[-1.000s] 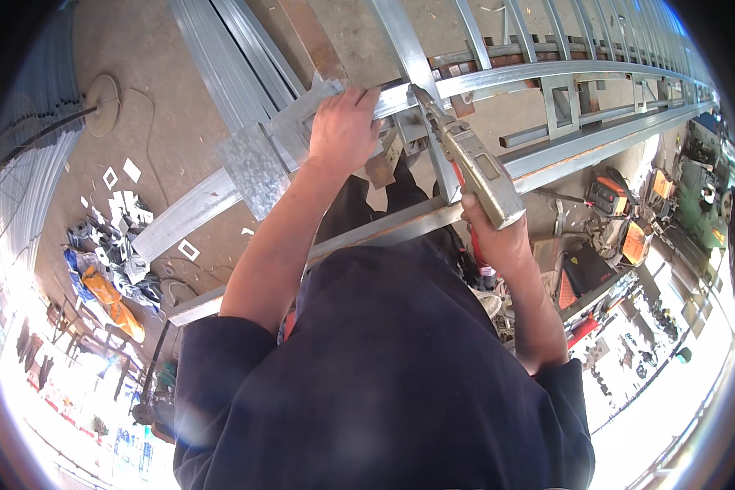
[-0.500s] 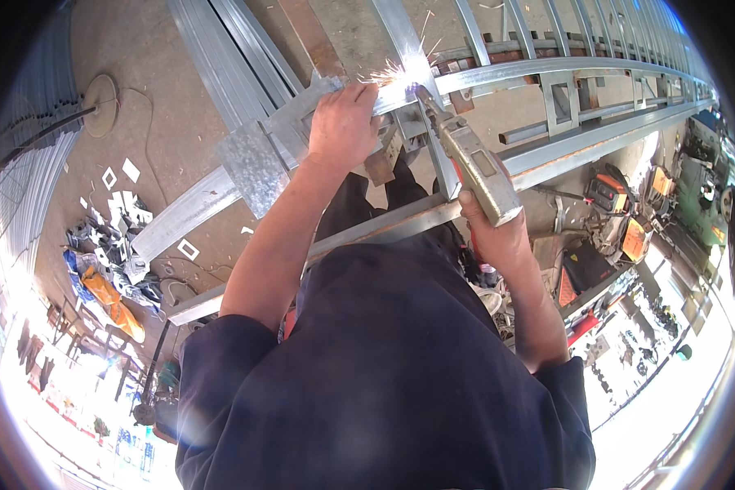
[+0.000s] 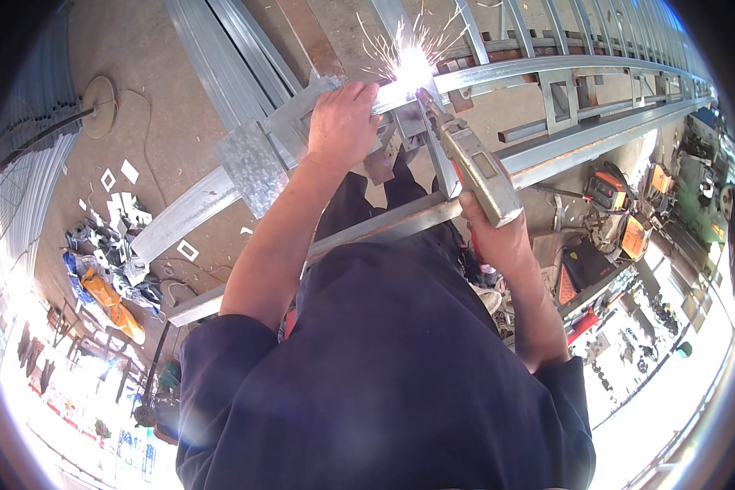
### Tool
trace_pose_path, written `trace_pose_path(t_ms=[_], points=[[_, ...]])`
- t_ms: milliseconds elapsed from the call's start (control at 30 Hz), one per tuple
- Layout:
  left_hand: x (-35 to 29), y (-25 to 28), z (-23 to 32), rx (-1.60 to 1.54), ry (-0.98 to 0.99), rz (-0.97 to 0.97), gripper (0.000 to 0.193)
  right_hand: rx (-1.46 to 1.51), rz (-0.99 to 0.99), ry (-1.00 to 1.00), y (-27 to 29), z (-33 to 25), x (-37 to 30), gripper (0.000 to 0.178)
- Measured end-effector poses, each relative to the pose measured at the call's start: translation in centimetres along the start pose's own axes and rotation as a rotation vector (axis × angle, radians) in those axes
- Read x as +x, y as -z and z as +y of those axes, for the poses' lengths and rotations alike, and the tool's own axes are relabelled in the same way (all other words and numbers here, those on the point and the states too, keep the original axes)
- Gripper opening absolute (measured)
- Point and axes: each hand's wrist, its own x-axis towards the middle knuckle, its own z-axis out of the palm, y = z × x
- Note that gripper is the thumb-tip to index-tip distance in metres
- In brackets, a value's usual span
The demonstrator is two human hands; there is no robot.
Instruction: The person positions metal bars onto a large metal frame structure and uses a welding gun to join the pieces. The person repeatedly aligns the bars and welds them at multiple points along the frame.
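Observation:
My right hand (image 3: pixel 498 238) is wrapped round the grip of a hand-held welding gun (image 3: pixel 483 173), a boxy, worn metal tool with red on its side. Its nozzle points away from me at a joint where a galvanized steel rail (image 3: pixel 506 72) meets a crossing bar. A white glare (image 3: pixel 414 67) with flying sparks hides that joint. Just left of the glare, my left hand (image 3: pixel 343 124) grips the rail, fingers curled over its far edge and pressed together. Beside the left wrist lies a square galvanized plate (image 3: pixel 251 167).
A long beam (image 3: pixel 416 214) crosses in front of my body. Slatted steel framework (image 3: pixel 559 102) runs off to the right. Steel channels (image 3: pixel 229 61) and a rusty strip (image 3: pixel 309 33) lie beyond. Metal scraps (image 3: pixel 126 212) and orange cloth (image 3: pixel 114 304) litter the left floor; an orange-black machine (image 3: pixel 607 191) stands right.
The glare at the joint has grown much larger and brighter, and the sparks now fan upward rather than mostly leftward. Both hands and the welding gun have hardly moved.

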Motion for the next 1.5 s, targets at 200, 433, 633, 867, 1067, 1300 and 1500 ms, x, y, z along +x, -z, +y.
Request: trace_pose_path(t_ms=[200, 433, 633, 867, 1067, 1300, 1500], points=[[0.2, 0.4, 0.2, 0.012, 0.013, -0.037, 0.045, -0.014, 0.004, -0.027, 0.0, 0.1, -0.3, 0.054], [0.1, -0.2, -0.2, 0.036, -0.016, -0.005, 0.045, -0.010, 0.002, -0.073, 0.1, 0.4, -0.7, 0.046], [0.2, 0.1, 0.1, 0.059, -0.006, -0.022, 0.044, 0.028, -0.062, -0.169, 0.4, 0.4, -0.9, 0.066], [0.2, 0.0, -0.1, 0.054, -0.020, 0.001, 0.045, 0.038, -0.029, -0.157, 0.1, 0.9, -1.4, 0.058], [0.1, 0.2, 0.1, 0.049, 0.001, -0.032, 0.045, 0.059, -0.002, -0.086, -0.1, 1.1, -1.7, 0.059], [0.2, 0.4, 0.2, 0.021, 0.022, -0.070, 0.048, 0.045, -0.016, -0.114, 0.0, 1.4, -2.0, 0.063], [0.2, 0.6, 0.3, 0.028, 0.025, -0.074, 0.047, 0.038, -0.016, -0.122, 0.0, 1.9, -2.4, 0.065]])
